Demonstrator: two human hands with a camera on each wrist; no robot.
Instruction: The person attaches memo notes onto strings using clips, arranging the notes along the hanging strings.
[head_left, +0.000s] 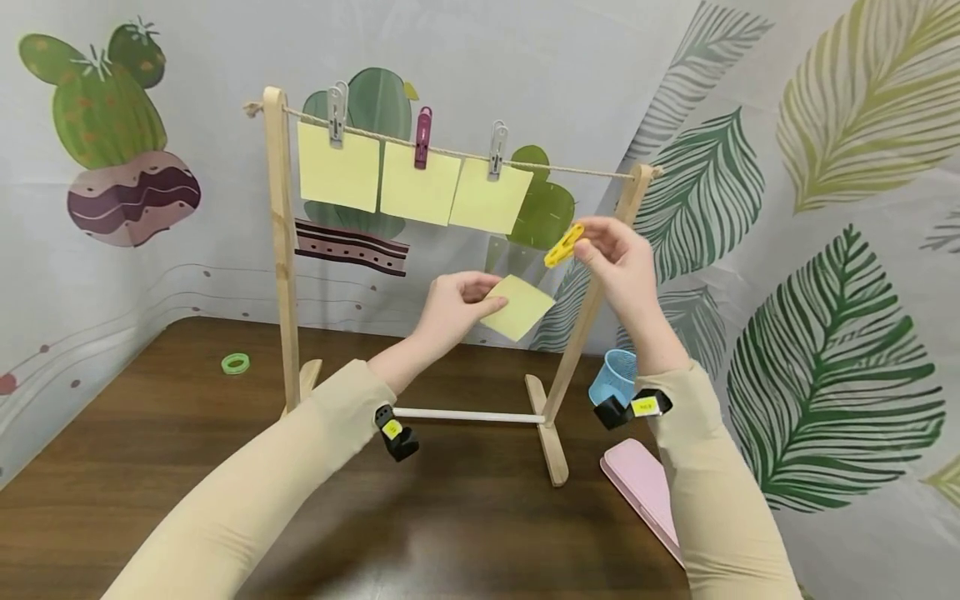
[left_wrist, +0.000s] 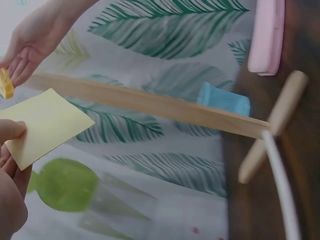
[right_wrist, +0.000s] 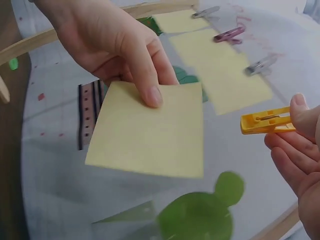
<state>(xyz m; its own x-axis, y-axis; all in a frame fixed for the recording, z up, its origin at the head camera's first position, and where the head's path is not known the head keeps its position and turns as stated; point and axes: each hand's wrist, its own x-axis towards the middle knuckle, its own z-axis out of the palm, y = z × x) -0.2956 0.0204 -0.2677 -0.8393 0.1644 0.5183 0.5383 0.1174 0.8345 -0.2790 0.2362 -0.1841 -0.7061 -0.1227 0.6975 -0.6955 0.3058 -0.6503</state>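
My left hand (head_left: 459,307) pinches a yellow sticky note (head_left: 521,308) by its edge, thumb on top, below the rope. My right hand (head_left: 618,258) holds a yellow clothespin (head_left: 564,245) between thumb and fingers, a little above and right of the note. In the right wrist view the clothespin (right_wrist: 267,121) points toward the note (right_wrist: 150,132) without touching it. Three yellow notes hang side by side from the rope (head_left: 573,170): one under a grey clothespin (head_left: 337,117), one under a dark pink clothespin (head_left: 423,138), one under another grey clothespin (head_left: 497,150).
The rope is tied between the wooden posts of a rack (head_left: 281,250), joined low down by a white bar (head_left: 472,415). A green ring (head_left: 236,363) lies at the table's left. A blue mesh cup (head_left: 613,379) and a pink case (head_left: 641,487) are at the right.
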